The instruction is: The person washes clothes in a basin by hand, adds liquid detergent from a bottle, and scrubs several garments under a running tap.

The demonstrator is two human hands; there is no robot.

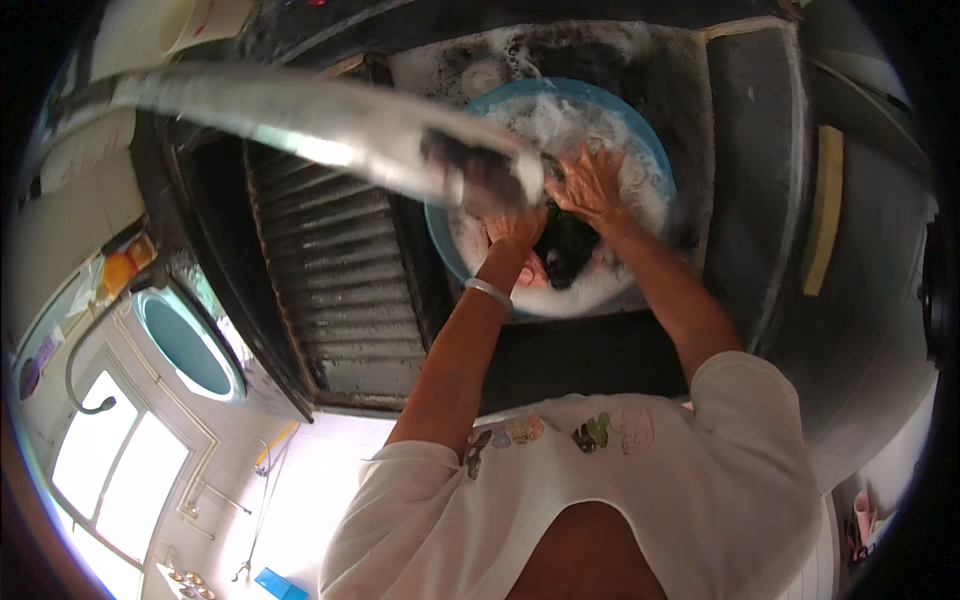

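A round blue basin [437, 238] holds soapy water with white foam [555, 116]. Both of my hands are in it. My right hand [591, 184] lies palm down over the foam, its fingers spread. Just to its left, my left hand [516, 225] bears a silvery bangle [489, 295] at the wrist; its fingers are hidden behind a blurred silvery tube, seemingly a tap spout [337, 127], that crosses close to the camera. A wet dark cloth [566, 244] lies between my hands. Some pink material [534, 271] shows beside my left wrist.
The basin stands in a dark sink with foam on its bottom. A ribbed washboard slab [337, 262] adjoins it on the left. Further left are a pale blue tub [187, 341], a curved hose or pipe [75, 375] and a window [120, 442]. A yellowish strip [823, 210] lies at right.
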